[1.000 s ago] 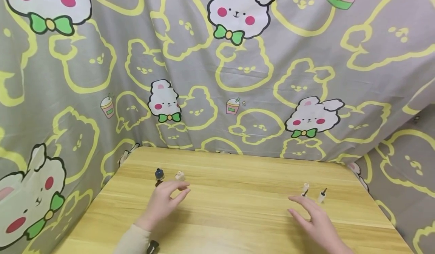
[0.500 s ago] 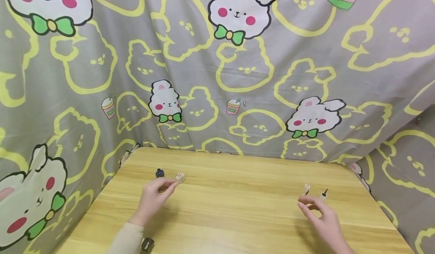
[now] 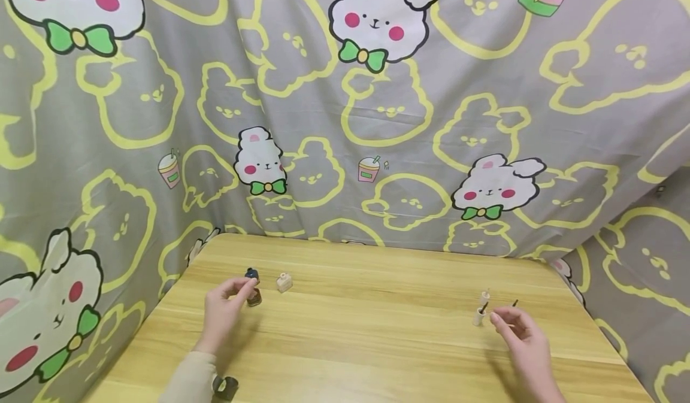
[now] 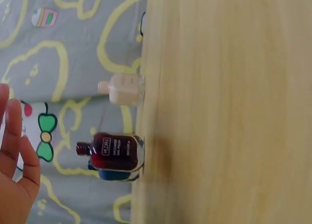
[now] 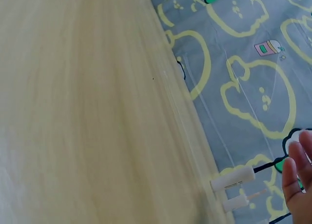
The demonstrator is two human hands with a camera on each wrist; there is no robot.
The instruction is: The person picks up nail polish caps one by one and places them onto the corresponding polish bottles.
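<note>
My left hand (image 3: 222, 312) hovers at the left with its fingers loosely bent and nothing in them. Its fingertips overlap the blue nail polish bottle (image 3: 251, 274) in the head view. Below that stands the dark red nail polish bottle (image 4: 117, 152), uncapped, its neck upward from the table. A beige nail polish bottle (image 3: 284, 282), also uncapped, is just right of them. At the right, my empty right hand (image 3: 527, 340) has relaxed fingers beside the white brush caps. One cap (image 5: 234, 179) stands with its dark brush up; another cap (image 5: 236, 203) has a pale brush. The third is mostly hidden behind the hand.
The wooden table (image 3: 372, 325) spreads between the two groups. A grey patterned curtain (image 3: 323, 115) hangs along its back and sides. A black object (image 3: 225, 387) shows beside the left sleeve.
My left hand has moved left, from near the beige bottle to the blue and red ones. My right hand has shifted right past the brush caps, uncovering the near one.
</note>
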